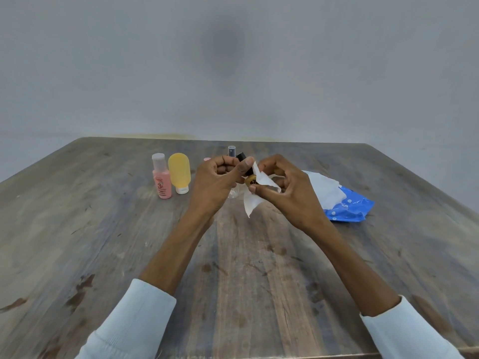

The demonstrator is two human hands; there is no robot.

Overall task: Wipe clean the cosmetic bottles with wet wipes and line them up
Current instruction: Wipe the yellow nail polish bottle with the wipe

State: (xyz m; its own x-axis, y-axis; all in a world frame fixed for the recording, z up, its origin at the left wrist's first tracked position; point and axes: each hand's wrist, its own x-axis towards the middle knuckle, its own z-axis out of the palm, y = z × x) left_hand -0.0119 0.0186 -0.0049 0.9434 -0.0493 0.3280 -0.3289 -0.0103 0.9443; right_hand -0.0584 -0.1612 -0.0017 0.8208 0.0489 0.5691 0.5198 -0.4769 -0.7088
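My left hand (219, 181) grips a small brown bottle (250, 180) with a black cap, held tilted above the table. My right hand (283, 189) presses a white wet wipe (255, 199) against the bottle's lower end; the wipe's loose corner hangs down. A pink bottle with a white cap (161, 176) and a yellow bottle standing on its white cap (179, 172) stand side by side at the back left. A clear spray bottle (231, 151) stands behind my hands, mostly hidden. A pink item (206, 159) peeks out behind my left hand.
A blue wet-wipes pack (348, 207) lies right of my hands with white wipes (327, 189) pulled out on top. The wooden table (233, 268) ends at a grey wall behind the bottles.
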